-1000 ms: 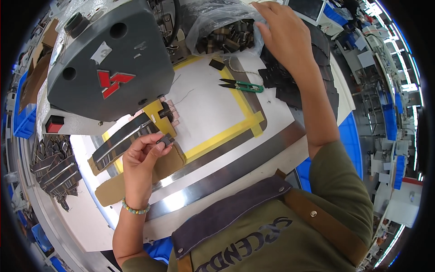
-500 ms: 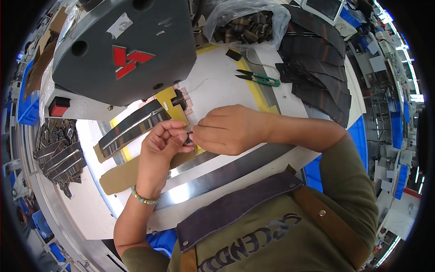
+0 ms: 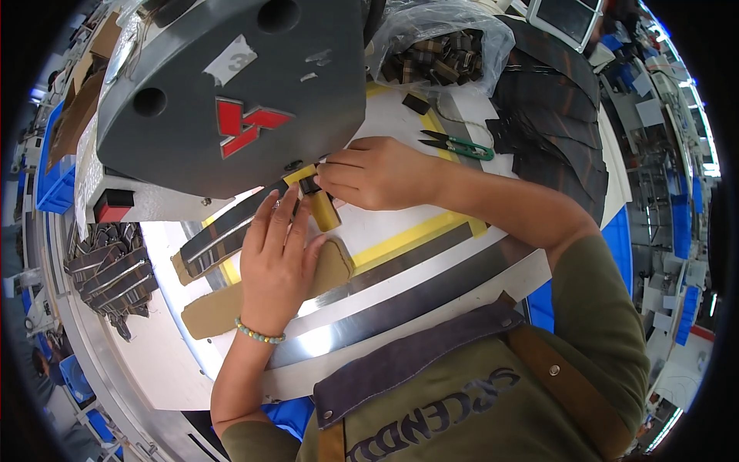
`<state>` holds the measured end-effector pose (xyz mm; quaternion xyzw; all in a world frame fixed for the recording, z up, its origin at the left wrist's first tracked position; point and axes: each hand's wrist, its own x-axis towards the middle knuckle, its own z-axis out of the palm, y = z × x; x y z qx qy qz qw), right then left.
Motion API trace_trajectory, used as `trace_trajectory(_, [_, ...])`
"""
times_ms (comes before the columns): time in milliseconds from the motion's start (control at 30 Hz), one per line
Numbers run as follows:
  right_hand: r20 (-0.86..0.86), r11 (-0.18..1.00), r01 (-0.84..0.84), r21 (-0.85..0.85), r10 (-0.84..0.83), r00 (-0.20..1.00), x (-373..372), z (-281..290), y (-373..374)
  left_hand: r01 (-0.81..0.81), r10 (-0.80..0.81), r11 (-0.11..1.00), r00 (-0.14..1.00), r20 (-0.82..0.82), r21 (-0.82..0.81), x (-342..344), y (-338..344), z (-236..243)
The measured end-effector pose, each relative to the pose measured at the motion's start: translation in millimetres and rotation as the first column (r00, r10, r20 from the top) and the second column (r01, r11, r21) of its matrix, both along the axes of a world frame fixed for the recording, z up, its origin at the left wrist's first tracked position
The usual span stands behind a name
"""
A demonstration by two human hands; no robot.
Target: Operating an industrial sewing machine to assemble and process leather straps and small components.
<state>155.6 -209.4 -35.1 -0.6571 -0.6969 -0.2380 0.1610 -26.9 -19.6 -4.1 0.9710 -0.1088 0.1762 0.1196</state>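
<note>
My left hand (image 3: 273, 262) lies with fingers apart, their tips touching the yellow template piece (image 3: 327, 217) under the grey machine head (image 3: 177, 162). My right hand (image 3: 377, 173) is closed at a small dark piece (image 3: 309, 185) on the template, its fingertips partly hidden. Beside my left fingers, a dark plaid strip with a zipper (image 3: 212, 248) rests on tan cardboard. Another cardboard piece (image 3: 208, 312) is below it. Green-handled thread snips (image 3: 473, 152) lie on the white work surface beyond my right hand.
A plastic bag of small plaid pieces (image 3: 435, 61) and a small black block (image 3: 416, 103) are at the back. Dark fabric panels (image 3: 554, 123) are piled right, zippered strips (image 3: 112, 281) left. Blue bins (image 3: 55, 185) and a red-black switch (image 3: 112, 206) are at the left.
Over the last second, my right hand came down from the bag to my left hand. Both then moved forward to the template, and my left hand turned palm down with its fingers stretched.
</note>
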Motion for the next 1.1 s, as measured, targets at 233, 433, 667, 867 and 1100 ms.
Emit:
trace_trajectory(233, [-0.007,0.999,-0.031,0.045,0.031,1.000,-1,-10,-1,0.003,-0.005,1.000,0.986,-0.169,-0.017,1,-2,0])
trace_trajectory(433, [0.029,0.999,0.047,-0.013,-0.047,0.998,-11,0,-1,0.012,0.000,0.999,0.972,-0.233,0.050,5,2,6])
trace_trajectory(667, [-0.279,0.983,0.147,-0.111,-0.173,0.945,-8,25,-29,0.104,-0.095,0.994,0.968,-0.233,0.027,15,12,7])
trace_trajectory(867, [-0.384,0.992,0.075,-0.105,-0.110,0.917,-23,1,-26,0.074,-0.081,0.996,0.969,-0.235,-0.040,18,7,2])
trace_trajectory(1100, [-0.343,0.991,0.047,-0.121,-0.086,0.935,-21,-5,-27,0.007,-0.009,1.000,0.982,-0.188,-0.009,10,5,4])
